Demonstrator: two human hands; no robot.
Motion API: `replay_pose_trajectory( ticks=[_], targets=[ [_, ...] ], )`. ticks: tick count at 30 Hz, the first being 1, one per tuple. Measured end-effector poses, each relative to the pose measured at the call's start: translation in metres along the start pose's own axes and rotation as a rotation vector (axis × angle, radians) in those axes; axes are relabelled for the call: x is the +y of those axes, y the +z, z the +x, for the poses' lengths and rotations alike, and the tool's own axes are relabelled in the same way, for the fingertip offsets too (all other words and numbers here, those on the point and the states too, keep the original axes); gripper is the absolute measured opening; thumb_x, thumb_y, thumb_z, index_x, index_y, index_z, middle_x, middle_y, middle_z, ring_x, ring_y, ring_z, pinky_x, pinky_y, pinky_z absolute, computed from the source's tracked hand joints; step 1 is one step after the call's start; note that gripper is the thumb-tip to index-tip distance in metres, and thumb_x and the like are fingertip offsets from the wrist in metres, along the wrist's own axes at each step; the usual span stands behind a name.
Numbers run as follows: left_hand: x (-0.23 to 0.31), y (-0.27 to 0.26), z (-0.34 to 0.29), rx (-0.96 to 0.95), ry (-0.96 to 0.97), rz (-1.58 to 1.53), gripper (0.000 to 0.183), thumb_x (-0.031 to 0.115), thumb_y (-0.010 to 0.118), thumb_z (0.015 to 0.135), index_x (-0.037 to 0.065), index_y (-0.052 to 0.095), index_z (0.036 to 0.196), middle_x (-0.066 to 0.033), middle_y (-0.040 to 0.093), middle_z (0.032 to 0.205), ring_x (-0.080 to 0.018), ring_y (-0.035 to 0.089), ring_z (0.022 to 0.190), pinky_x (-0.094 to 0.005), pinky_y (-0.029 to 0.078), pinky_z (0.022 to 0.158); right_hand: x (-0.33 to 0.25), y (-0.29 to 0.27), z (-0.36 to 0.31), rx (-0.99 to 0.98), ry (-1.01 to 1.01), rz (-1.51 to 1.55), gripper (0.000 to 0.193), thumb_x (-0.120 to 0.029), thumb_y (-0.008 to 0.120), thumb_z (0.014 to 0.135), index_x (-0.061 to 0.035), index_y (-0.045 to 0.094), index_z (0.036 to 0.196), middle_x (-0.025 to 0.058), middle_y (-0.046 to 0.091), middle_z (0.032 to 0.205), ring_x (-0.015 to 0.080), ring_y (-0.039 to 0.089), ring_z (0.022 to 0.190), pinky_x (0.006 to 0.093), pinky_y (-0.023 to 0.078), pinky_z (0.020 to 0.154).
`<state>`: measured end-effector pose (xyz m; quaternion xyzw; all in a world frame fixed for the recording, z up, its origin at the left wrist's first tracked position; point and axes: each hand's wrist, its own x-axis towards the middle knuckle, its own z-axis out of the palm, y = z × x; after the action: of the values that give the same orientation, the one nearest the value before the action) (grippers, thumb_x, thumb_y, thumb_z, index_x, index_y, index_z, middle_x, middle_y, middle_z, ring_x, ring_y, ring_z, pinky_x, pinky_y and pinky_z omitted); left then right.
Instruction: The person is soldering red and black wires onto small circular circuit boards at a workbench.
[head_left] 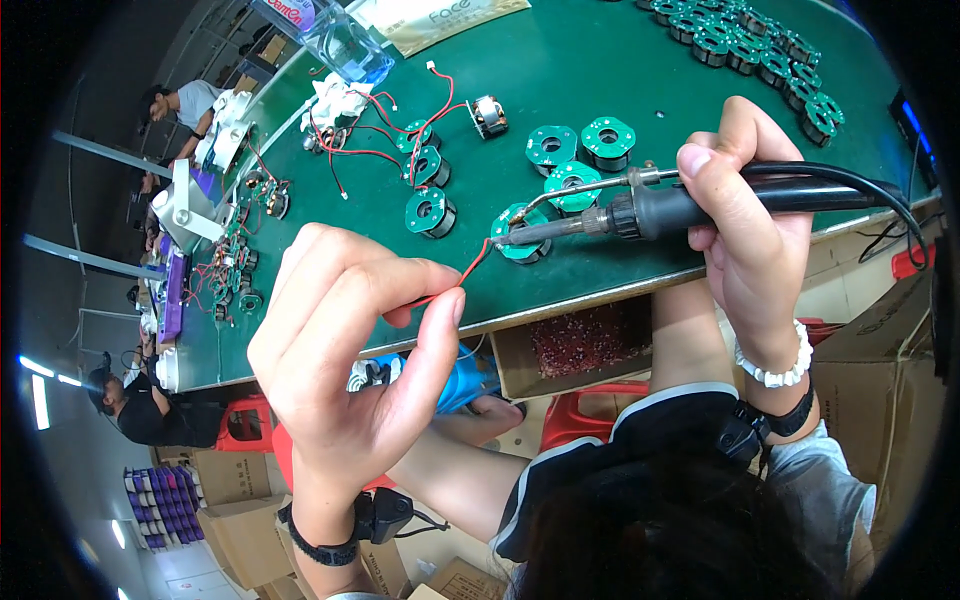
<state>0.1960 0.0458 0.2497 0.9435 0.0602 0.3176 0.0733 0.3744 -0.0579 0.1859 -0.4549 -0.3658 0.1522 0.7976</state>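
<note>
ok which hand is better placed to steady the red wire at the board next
Left, most likely: the left hand pinches the red wire, its end by the tip of the iron, over the board. The right hand is busy gripping the iron.

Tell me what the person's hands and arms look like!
The left hand is gloveless, with a black wrist strap carrying a black boxy device and thin black cord. The right hand is gloveless too, with a white ruffled wristband, another black strap and black box. A light grey fabric sleeve shows on that side.
</note>
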Motion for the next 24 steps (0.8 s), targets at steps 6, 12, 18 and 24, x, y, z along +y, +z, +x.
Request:
replay_pose_trajectory(
  ticks=[6,12,18,24],
  targets=[
    [0.001,0.0,0.001,0.008,-0.001,-0.005,0.011,-0.009,0.058,0.063,-0.003,0.056,0.071,-0.0063,0.051,0.063,-0.0132,0.043,0.057,-0.0222,0.031,0.052,0.001,0.0,0.001,-0.013,-0.02,0.003,0.023,-0.008,0.055,0.076,-0.0102,0.035,0.065,-0.0026,0.038,0.057,0.0004,0.028,0.045,0.0139,0.02,0.037],
    [0.0,0.001,0.0,0.013,0.015,0.001,0.011,-0.009,0.058,0.062,-0.003,0.056,0.071,-0.006,0.051,0.062,-0.0133,0.043,0.056,-0.0221,0.03,0.052,0.001,0.001,0.001,-0.015,-0.011,-0.013,0.023,-0.008,0.055,0.076,-0.0102,0.035,0.065,-0.0029,0.038,0.058,0.0003,0.028,0.046,0.0137,0.021,0.037],
    [0.006,-0.002,0.0,0.025,0.004,0.126,0.014,-0.007,0.062,0.057,0.0,0.056,0.068,-0.0046,0.047,0.059,-0.0151,0.04,0.053,-0.025,0.029,0.049,0.001,0.0,0.001,0.051,-0.038,0.011,0.022,-0.007,0.054,0.076,-0.01,0.035,0.064,-0.0027,0.037,0.057,0.0007,0.028,0.045,0.0139,0.021,0.037],
    [0.011,0.001,-0.002,0.046,0.035,0.237,0.017,-0.007,0.064,0.054,0.001,0.056,0.067,-0.0044,0.045,0.058,-0.0157,0.038,0.051,-0.0255,0.027,0.046,-0.003,0.0,0.001,0.057,-0.012,0.024,0.023,-0.007,0.053,0.075,-0.01,0.033,0.063,-0.0028,0.036,0.056,0.0013,0.027,0.045,0.0149,0.02,0.036]
  ],
)
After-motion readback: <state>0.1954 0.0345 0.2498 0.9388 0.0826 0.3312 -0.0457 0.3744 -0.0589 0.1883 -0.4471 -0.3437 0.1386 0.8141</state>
